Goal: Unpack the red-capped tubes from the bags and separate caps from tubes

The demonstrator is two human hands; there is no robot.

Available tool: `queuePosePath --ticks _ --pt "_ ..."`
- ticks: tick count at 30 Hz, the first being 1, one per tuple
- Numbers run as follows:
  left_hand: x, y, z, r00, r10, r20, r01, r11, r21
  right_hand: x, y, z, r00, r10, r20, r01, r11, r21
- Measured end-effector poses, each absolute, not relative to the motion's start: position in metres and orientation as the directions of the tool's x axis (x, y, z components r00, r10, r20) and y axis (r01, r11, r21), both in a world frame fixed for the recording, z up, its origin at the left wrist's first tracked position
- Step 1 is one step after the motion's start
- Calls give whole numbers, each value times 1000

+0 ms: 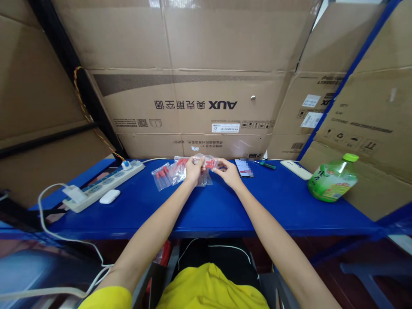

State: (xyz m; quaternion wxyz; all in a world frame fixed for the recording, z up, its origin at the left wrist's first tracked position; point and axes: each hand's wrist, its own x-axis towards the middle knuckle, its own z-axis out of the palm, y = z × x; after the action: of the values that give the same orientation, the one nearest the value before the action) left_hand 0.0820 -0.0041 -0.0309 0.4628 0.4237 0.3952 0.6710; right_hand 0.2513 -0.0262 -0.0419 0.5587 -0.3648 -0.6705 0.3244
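Both my hands meet over the back of a blue table. My left hand and my right hand are closed on a clear plastic bag of small red parts, held between them just above the tabletop. More clear bags with red parts lie on the table to the left of my left hand. The fingers pinch the bag's top edge; what is inside is too small to make out.
A white power strip with plugs and a white earbud case lie at the left. A phone, a small screwdriver, a white remote and a green bottle sit at the right. Cardboard boxes wall the back.
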Motion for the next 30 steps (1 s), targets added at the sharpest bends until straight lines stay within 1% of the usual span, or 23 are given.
queuePosePath --ticks 2,4,8,10,12,14,16,19,21,23,25,27,30 --pt "82 -4 -32 -224 951 215 -274 -273 922 251 -26 -42 -110 855 507 121 517 -847" --pt "82 -5 -32 -233 942 243 -257 -301 918 250 -26 -42 -136 861 490 59 500 -864" --pt "84 -9 -31 -244 907 342 -181 -389 903 249 -24 -44 -152 903 402 -89 393 -915" --pt "85 -12 -30 -238 888 394 -148 -434 889 249 -24 -44 -138 924 356 -131 339 -932" --pt "86 -13 -29 -235 876 421 -144 -460 876 249 -24 -44 -122 933 339 -155 319 -935" --pt "87 -13 -29 -231 880 414 -182 -457 871 247 -25 -42 -104 928 357 -150 340 -928" --pt "88 -11 -31 -222 897 381 -259 -431 864 245 -27 -40 -94 911 402 -111 392 -913" --pt "90 -8 -35 -211 934 288 -386 -351 853 244 -28 -39 -112 875 471 -30 471 -882" --pt "91 -8 -36 -204 949 240 -413 -305 858 245 -28 -40 -124 862 491 17 497 -868" --pt "93 -10 -35 -212 942 258 -356 -321 878 248 -27 -42 -122 860 495 51 504 -862" --pt "93 -14 -31 -231 918 322 -263 -377 888 251 -26 -43 -117 865 488 59 497 -866" --pt "91 -18 -26 -251 896 366 -201 -418 886 251 -24 -44 -107 877 468 35 474 -880" --pt "87 -23 -20 -271 881 388 -155 -438 885 249 -24 -42 -107 902 417 -36 416 -909"
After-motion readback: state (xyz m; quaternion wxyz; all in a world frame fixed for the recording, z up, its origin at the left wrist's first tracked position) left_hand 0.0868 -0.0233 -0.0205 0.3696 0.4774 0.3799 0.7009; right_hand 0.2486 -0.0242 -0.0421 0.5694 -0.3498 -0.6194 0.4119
